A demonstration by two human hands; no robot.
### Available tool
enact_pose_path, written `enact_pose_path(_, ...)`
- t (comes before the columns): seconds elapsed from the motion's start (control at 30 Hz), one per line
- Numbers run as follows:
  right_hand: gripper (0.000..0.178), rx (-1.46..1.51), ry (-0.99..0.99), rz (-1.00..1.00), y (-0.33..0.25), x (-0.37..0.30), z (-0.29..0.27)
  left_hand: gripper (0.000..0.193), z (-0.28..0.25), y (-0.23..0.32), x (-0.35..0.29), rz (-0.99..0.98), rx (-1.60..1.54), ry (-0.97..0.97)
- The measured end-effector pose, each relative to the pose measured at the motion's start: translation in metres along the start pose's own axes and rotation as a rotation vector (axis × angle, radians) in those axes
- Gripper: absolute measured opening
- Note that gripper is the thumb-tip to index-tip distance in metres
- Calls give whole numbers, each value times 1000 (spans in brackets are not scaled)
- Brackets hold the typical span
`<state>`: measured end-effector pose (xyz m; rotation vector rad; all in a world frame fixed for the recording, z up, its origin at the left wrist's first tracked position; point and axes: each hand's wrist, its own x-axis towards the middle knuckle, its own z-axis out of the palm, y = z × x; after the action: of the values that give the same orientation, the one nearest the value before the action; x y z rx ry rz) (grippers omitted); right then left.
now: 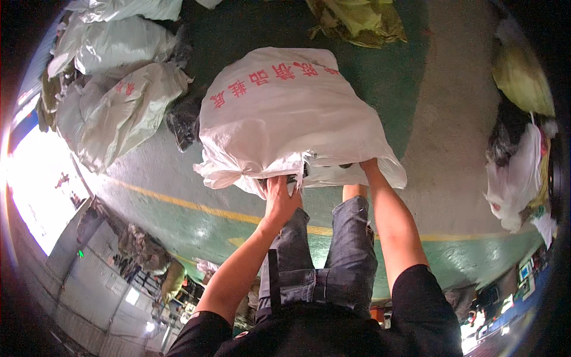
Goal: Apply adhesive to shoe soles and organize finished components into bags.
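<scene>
A bulging white sack [285, 128] with red print lies just beyond both hands, its torn-looking mouth turned toward the person, which would explain why both arms reach forward to the near edge. The left hand [283, 199] seems closed on the sack's near rim, probably to keep that loose edge from slumping; dark contents [291, 178] show just beside its fingers. The right hand [369, 166] goes in at the other end of the mouth, its fingers hidden by the plastic, so I cannot tell whether they grip; its spread from the left perhaps holds the opening wide. Below the hands and between the forearms are the person's jeans [351, 238]. Left of the left hand, beyond a black bag [180, 126], more pale sacks [128, 101] lie heaped, as if to leave the floor [452, 149] passable. Well to the right hand's right are a yellowish sack [523, 77] and a white bag [519, 172]
</scene>
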<state>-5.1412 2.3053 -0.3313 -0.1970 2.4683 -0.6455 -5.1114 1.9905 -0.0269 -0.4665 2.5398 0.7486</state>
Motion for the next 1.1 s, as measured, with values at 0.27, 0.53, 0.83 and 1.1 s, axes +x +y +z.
enact_pose_path(0.27,59,115,-72,-128,29,-5,-39,69,34,44,37,-93,-298,-11)
enact_pose_path(0.53,56,112,-100,-120,-15,23,-70,75,54,72,38,-196,-528,-32)
enact_pose_path(0.83,43,545,-366,122,-125,-38,-220,44,13,58,59,-187,-931,-74)
enact_pose_path(1.1,29,701,-465,203,-205,-73,-358,72,-27,115,27,-214,-990,-326)
